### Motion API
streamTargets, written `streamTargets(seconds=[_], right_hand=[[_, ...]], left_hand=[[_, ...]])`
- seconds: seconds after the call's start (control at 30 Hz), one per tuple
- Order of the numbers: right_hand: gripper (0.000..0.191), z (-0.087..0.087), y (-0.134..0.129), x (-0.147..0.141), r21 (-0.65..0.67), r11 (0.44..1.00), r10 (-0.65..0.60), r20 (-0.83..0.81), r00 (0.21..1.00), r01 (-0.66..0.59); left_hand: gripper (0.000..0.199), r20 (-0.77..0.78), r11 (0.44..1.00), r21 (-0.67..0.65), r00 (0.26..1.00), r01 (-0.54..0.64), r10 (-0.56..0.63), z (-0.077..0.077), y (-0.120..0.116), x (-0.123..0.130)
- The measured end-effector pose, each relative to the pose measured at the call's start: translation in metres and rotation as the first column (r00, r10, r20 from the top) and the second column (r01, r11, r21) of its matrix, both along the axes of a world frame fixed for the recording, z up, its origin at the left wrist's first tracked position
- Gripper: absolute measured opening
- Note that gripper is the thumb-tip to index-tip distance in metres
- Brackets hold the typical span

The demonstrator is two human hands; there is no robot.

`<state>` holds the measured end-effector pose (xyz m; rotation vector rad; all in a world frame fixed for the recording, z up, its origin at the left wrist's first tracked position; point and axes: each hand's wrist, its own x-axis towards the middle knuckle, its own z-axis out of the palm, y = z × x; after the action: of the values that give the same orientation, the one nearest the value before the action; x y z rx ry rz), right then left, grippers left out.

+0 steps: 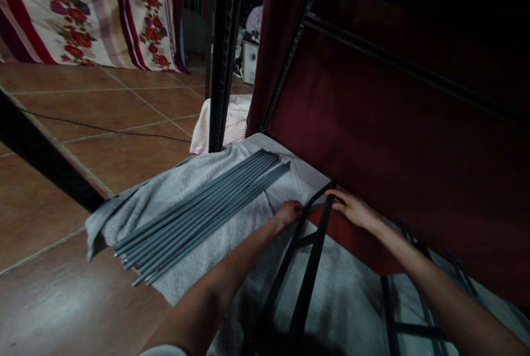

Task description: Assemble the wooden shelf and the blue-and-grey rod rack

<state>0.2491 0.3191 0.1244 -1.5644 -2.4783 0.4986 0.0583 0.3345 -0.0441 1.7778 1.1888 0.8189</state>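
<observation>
A black metal frame (307,284), two long rails joined by a crossbar, stretches from the bottom edge up to a narrow end between my hands. My left hand (290,213) is closed at the left rail, with its fingertips partly hidden against the metal. From the other side, my right hand (351,208) has its fingers around the upper end of the right rail. A bundle of thin grey rods (202,212) lies to the left of my left hand, on a grey towel (232,256). Beneath the frame's far end is a reddish-brown flat surface (343,237).
Black slotted uprights (223,58) and a slanting black bar (49,152) stand around the towel. Dark red cloth (372,124) hangs behind. Another black frame (418,329) lies at lower right. A cable (103,128) crosses the tiled floor, near a flowered curtain (83,14).
</observation>
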Motion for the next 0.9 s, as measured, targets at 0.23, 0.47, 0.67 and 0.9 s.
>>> streamTargets(seconds=[0.23,0.47,0.67,0.9], right_hand=[[0.042,-0.003,0.006,0.003,-0.009,1.000,-0.005,-0.010,1.000,0.005],[0.041,-0.004,0.007,0.004,-0.039,0.999,0.005,-0.039,0.999,-0.007],[0.042,-0.007,0.011,0.004,-0.055,0.998,0.008,-0.045,0.999,-0.011],[0.040,-0.005,0.010,0.000,-0.074,0.997,-0.001,-0.069,0.998,-0.004]], left_hand=[[0.024,-0.025,0.998,-0.051,0.999,0.042,-0.043,0.003,0.008,0.000],[0.024,-0.044,0.999,0.029,0.999,0.034,-0.033,0.000,0.006,0.003],[0.028,-0.064,0.995,0.076,0.997,0.058,-0.053,-0.001,0.004,0.001],[0.025,-0.163,0.996,0.093,0.987,0.016,0.000,-0.001,0.006,0.001]])
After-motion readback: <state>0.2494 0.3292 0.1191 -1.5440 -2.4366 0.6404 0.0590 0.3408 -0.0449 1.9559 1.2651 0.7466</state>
